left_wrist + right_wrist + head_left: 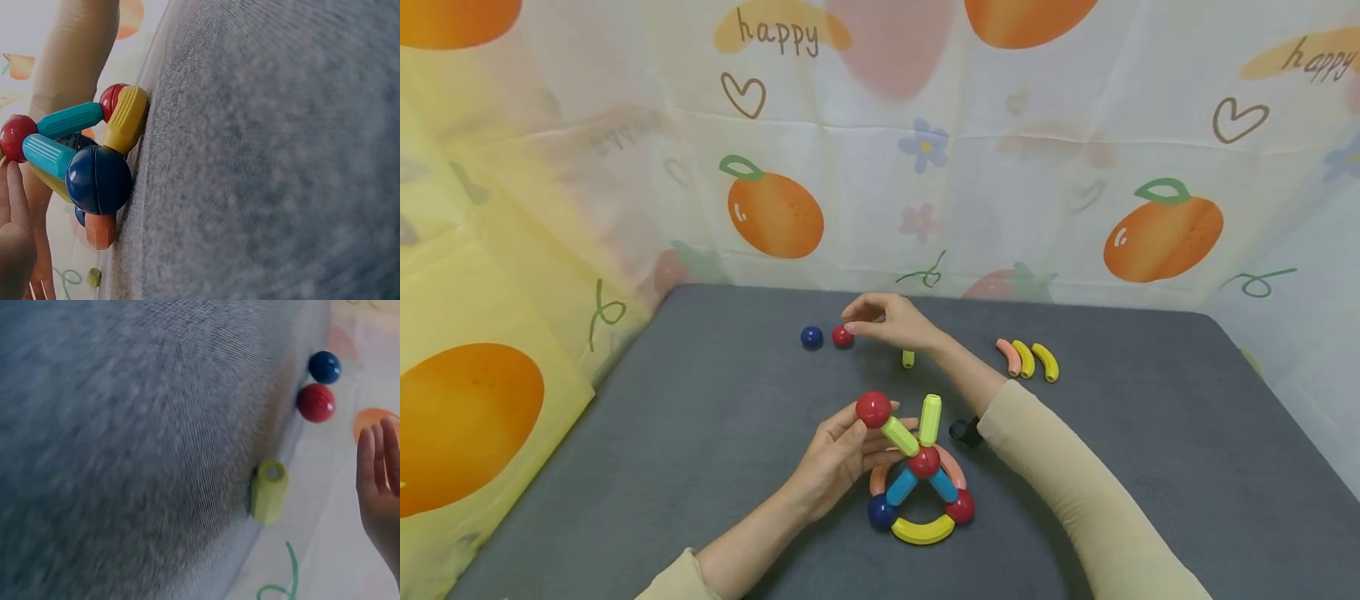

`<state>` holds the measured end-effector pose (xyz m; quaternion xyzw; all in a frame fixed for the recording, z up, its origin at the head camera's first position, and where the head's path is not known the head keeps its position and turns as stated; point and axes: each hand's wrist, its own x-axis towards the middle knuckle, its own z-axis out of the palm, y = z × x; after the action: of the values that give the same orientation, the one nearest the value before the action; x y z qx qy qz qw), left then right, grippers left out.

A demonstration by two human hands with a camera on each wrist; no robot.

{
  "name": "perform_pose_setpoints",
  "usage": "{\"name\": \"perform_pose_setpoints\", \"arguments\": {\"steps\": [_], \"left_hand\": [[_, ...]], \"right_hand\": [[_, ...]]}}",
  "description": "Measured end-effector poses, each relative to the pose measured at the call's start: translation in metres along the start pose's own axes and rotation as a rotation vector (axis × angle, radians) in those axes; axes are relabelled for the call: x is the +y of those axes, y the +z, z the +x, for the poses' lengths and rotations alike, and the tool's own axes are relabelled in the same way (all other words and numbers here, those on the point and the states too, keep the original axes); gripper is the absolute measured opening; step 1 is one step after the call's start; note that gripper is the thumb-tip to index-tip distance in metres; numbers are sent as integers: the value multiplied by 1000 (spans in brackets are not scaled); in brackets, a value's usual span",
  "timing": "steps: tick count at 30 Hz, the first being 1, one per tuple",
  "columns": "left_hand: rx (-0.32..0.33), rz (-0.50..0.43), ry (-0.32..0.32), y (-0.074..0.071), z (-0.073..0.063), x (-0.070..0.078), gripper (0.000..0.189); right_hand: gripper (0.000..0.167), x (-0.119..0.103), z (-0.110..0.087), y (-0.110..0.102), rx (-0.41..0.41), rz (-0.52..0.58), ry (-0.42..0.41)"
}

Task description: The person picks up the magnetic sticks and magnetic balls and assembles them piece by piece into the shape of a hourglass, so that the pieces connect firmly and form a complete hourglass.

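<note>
My left hand [831, 467] pinches a red magnetic ball [873, 409] between thumb and fingers. That ball tops a light green rod [900, 436] leaning out from a magnetic ball-and-rod structure [97, 181]. A second light green rod [930, 419] stands up from its middle red ball [923, 462]. Blue rods, a yellow curved rod [922, 532] and a dark blue ball [882, 512] form the lower part. At the back, my right hand [891, 322] hovers near a loose red ball [316, 403], fingers loosely bent and nothing held. The right wrist view shows that hand apart from the ball.
A dark blue ball [812, 337] lies left of the loose red one. Below my right wrist is a short light green rod [269, 492]. Curved pink and yellow rods [1022, 358] lie at the back right of the grey table [1150, 433]. A printed cloth hangs behind.
</note>
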<state>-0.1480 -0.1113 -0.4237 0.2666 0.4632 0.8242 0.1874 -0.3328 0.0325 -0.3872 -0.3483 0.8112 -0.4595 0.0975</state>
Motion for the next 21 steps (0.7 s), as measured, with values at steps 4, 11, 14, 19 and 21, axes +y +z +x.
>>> {"name": "perform_pose_setpoints", "arguments": {"steps": [4,11,14,19,21], "left_hand": [[-4,-9,10,0,1,-1,33],[-33,-28,40,0,-1,-1,35],[-39,-28,42,-1,-1,-1,35],[-36,-21,34,-1,0,-2,35],[-34,-21,31,-1,1,-2,35]], "right_hand": [[22,3,10,11,60,-117,-10],[27,4,25,28,44,-211,-48],[34,4,30,31,15,-277,-94],[43,6,35,33,-82,-349,-115],[45,7,37,33,-118,-366,-99]]}}
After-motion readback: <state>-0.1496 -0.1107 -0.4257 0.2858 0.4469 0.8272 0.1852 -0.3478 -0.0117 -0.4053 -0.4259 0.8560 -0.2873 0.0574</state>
